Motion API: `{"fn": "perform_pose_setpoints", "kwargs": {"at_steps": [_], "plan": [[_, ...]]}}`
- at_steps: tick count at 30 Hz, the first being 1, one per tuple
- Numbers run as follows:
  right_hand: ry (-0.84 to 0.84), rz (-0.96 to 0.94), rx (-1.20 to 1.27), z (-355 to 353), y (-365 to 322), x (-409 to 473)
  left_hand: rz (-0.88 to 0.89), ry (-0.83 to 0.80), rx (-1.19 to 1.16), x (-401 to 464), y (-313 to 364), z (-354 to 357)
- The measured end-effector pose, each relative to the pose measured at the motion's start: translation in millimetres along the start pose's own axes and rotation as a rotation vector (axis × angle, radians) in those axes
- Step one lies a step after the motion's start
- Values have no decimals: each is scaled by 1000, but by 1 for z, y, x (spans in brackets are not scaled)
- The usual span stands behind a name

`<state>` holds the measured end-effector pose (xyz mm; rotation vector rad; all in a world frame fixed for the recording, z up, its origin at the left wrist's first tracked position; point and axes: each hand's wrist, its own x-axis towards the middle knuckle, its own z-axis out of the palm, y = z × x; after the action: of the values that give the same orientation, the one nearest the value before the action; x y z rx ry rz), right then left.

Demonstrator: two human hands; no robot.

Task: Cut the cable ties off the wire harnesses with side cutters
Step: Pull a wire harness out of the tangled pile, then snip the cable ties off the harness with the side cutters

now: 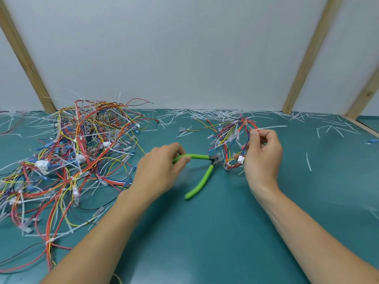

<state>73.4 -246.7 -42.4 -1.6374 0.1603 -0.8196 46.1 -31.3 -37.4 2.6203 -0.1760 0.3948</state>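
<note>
Green-handled cutters [202, 171]: our left hand [162, 171] curls round one handle; our right hand [261, 152], at three o'clock, pinches a harness [231, 138].

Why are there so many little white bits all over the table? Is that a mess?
Yes, it looks messy. Cut cable tie pieces lie scattered across the green table, mostly along the back wall. They look like leftovers snipped from harnesses. The big wire pile on the left is tangled too.

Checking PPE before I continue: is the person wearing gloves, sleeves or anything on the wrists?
No. The left hand and right hand are bare, with no gloves, rings or watch visible. Both forearms are uncovered down to the frame's bottom edge; no sleeve shows.
</note>
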Motion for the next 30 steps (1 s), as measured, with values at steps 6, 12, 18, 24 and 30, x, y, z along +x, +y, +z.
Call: {"fn": "perform_pose_setpoints", "kwargs": {"at_steps": [6, 12, 18, 24, 30], "plan": [[72, 80, 40, -1, 6, 7, -218, 254, -207, 8, -18, -7], [-56, -94, 27, -2, -3, -3, -290, 252, 127, 7, -22, -5], [-162, -227, -9, 2, -7, -14, -279, 68, 296, 1, -20, 5], [-293, -291, -10, 6, -6, -24, -264, 88, 386, 1, -21, -3], [-385, -337, -43, 11, -2, -32, -33, 309, -152, -3, 10, 3]]}}
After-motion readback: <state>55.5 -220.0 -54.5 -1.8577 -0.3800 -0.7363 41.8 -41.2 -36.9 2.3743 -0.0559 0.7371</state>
